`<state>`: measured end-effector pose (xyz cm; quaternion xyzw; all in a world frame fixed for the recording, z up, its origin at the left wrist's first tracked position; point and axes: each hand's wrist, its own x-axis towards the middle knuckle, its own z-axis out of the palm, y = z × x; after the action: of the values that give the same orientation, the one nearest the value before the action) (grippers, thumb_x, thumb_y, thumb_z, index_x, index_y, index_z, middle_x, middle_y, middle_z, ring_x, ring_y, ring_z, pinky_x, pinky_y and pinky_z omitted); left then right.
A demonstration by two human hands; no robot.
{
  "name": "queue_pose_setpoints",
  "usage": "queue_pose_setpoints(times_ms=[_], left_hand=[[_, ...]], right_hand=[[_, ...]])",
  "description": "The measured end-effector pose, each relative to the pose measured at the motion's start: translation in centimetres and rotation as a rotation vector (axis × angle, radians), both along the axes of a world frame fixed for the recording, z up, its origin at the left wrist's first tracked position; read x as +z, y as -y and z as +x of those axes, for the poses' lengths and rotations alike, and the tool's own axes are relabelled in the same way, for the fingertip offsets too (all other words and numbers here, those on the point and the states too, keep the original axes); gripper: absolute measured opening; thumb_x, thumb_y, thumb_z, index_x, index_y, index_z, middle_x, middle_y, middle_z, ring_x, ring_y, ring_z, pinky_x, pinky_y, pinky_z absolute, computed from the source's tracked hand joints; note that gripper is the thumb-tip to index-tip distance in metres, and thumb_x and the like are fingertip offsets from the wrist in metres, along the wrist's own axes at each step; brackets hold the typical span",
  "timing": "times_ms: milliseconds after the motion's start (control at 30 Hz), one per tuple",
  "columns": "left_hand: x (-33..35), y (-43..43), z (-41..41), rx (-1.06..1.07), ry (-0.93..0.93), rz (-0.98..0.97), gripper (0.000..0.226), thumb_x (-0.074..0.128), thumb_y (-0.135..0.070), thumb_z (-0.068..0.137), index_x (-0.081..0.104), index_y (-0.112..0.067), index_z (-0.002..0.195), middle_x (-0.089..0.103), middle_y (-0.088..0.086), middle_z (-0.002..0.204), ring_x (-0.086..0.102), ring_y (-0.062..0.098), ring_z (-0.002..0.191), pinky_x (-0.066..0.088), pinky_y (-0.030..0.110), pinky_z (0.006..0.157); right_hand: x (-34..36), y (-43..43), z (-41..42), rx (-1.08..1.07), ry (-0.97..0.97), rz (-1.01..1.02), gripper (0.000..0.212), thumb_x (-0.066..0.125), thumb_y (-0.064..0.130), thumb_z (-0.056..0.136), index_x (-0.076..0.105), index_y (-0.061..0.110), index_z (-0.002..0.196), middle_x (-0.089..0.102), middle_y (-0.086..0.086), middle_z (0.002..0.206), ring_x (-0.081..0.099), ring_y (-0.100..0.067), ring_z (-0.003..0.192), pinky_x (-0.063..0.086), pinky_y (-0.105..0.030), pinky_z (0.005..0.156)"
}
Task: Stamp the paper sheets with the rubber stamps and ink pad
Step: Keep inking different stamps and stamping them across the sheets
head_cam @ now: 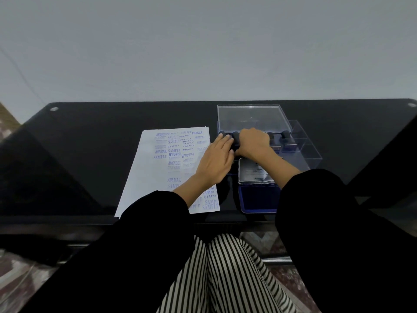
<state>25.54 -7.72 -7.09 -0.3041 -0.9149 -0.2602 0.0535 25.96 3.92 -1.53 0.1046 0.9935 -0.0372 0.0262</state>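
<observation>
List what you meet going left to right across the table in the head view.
Paper sheets → left hand → right hand → end rubber stamp → empty compartments of the clear box. Ink pad omitted: it overlaps the right hand's span.

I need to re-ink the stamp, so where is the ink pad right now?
In the head view the ink pad lies open right of the paper sheet, just nearer than the clear stamp box.
</observation>
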Motion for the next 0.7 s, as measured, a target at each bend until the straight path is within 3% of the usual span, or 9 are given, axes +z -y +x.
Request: queue_pose_setpoints(times_ms=[400,500,600,700], left_hand=[[1.4,1.0,0.7,0.003,-0.005,-0.019,0.045,0.029,-0.021,0.101,0.033,-0.006,0.143,0.029,0.007,0.152,0.017,0.019,0.145,0.015,0.028,0.117],[2.4,1.1,1.3,-0.002,-0.028,-0.023,0.045,0.03,-0.02,0.101,0.033,-0.006,0.143,0.029,0.008,0.152,0.018,0.02,0.145,0.015,0.029,0.116],[3.5,1.3,2.0,-0.005,-0.057,-0.024,0.045,0.032,-0.019,0.1,0.031,-0.007,0.144,0.029,0.008,0.152,0.019,0.021,0.144,0.015,0.03,0.117],[4.6,1.5,2.6,-0.006,-0.082,-0.026,0.047,0.035,-0.016,0.098,0.031,-0.007,0.144,0.029,0.009,0.152,0.019,0.022,0.144,0.015,0.031,0.117]], right_hand=[[1.5,-0.1,0.4,-0.098,-0.102,-0.136,0.04,0.076,0.04,0.072,0.069,0.014,0.102,0.069,-0.007,0.1,0.065,-0.024,0.093,0.044,-0.028,0.068],[2.5,-0.5,1.3,-0.093,-0.167,-0.212,0.031,0.073,0.036,0.076,0.069,0.017,0.101,0.069,-0.006,0.104,0.064,-0.025,0.098,0.046,-0.03,0.073],[3.2,-0.6,2.4,-0.08,-0.267,-0.3,0.035,0.072,0.037,0.077,0.063,0.021,0.107,0.068,-0.003,0.106,0.061,-0.024,0.104,0.043,-0.035,0.088],[3.8,-0.7,3.3,-0.066,-0.386,-0.34,0.041,0.07,0.043,0.077,0.057,0.024,0.111,0.07,-0.001,0.101,0.061,-0.022,0.103,0.038,-0.036,0.093]])
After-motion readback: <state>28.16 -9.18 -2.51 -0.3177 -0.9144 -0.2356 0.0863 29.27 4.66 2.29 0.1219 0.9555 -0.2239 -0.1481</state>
